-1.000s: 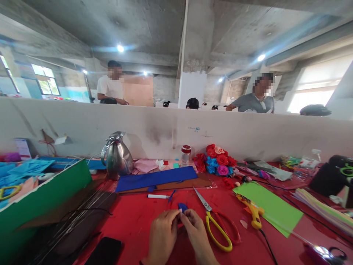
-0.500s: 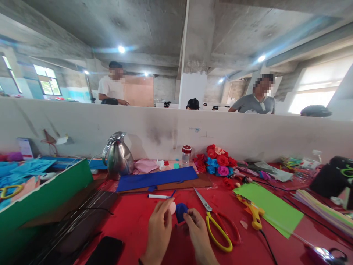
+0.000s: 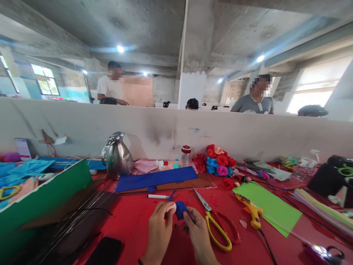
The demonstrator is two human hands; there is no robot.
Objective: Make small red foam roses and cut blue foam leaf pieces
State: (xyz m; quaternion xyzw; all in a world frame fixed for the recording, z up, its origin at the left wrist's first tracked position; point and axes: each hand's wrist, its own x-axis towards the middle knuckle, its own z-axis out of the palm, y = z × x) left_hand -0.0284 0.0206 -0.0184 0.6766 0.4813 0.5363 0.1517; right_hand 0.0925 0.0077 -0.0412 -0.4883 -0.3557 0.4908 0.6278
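Note:
Over the red table, my left hand [image 3: 160, 228] has its fingers closed round a small pale pink piece [image 3: 171, 208]. My right hand [image 3: 196, 225] pinches a small dark blue piece [image 3: 180, 210] by its right edge, close beside the pink one. Just behind my left hand lies a white marker [image 3: 157, 196], with a thin blue scrap [image 3: 172, 195] near its right end. Scissors with yellow and red handles [image 3: 217, 230] lie open to the right of my right hand. Long blue strips [image 3: 157, 179] are farther back.
A steel jug [image 3: 118, 156], lidded jar [image 3: 185, 155] and paper flowers [image 3: 220, 160] stand along the white partition [image 3: 132, 121]. Right: yellow glue gun [image 3: 254, 213] and green sheet [image 3: 271, 206]. Left: green board [image 3: 60, 191] and black phone [image 3: 106, 251]. People are beyond the partition.
The blue piece has risen slightly and turned flatter toward the camera. The pink piece has tilted in my left fingers. Both hands stay in nearly the same place.

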